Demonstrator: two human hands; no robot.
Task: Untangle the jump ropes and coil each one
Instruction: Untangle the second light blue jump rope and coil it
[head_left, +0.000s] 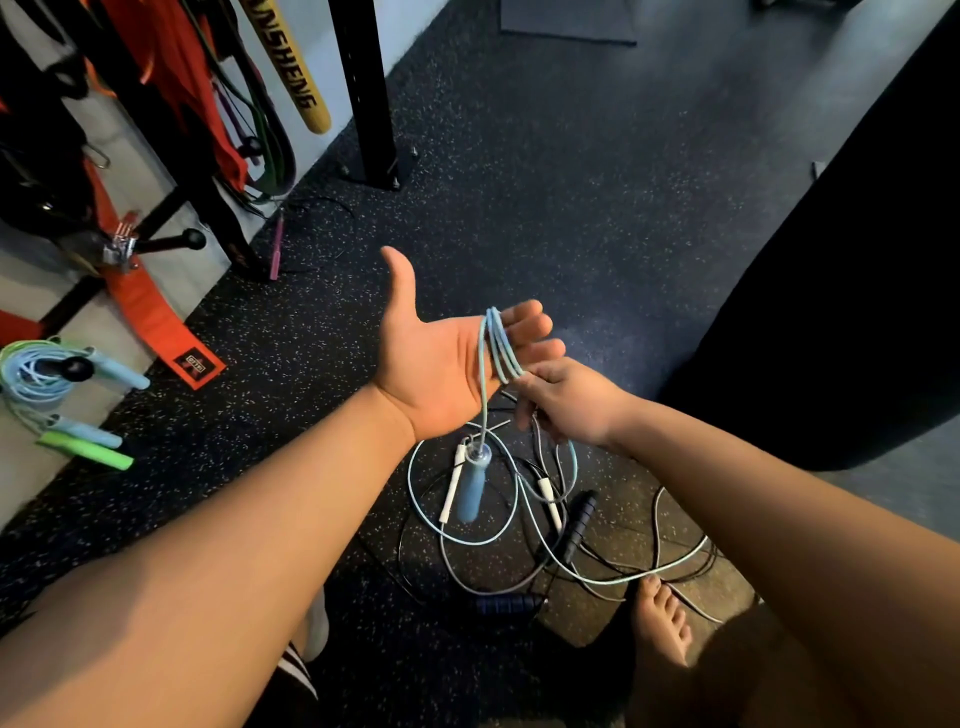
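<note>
In the head view, the left hand is held palm up with the thumb pointing far and the fingers spread straight toward the right. Several turns of the light blue rope are wound across those fingers, the loops running roughly near to far. The backs of the loops are hidden behind the fingers. The rope is pinched just near the loops by the fingertips of the right hand.

One strand is let down from the palm, and the blue handle is hung from it. Its long axis is upright, the rope end on top and the free end pointed down at the floor.

Below the right hand the rope is lost among the ropes on the floor, and its other end cannot be traced. In that tangle a white handle, a black handle and a dark blue handle can be made out, though which cord belongs to which cannot be told. A bare foot is seen just beside the tangle.

At the far left, coiled ropes with a green handle are hung against the wall, partly cut off by the frame edge. A large black bag is cut off at the right.
</note>
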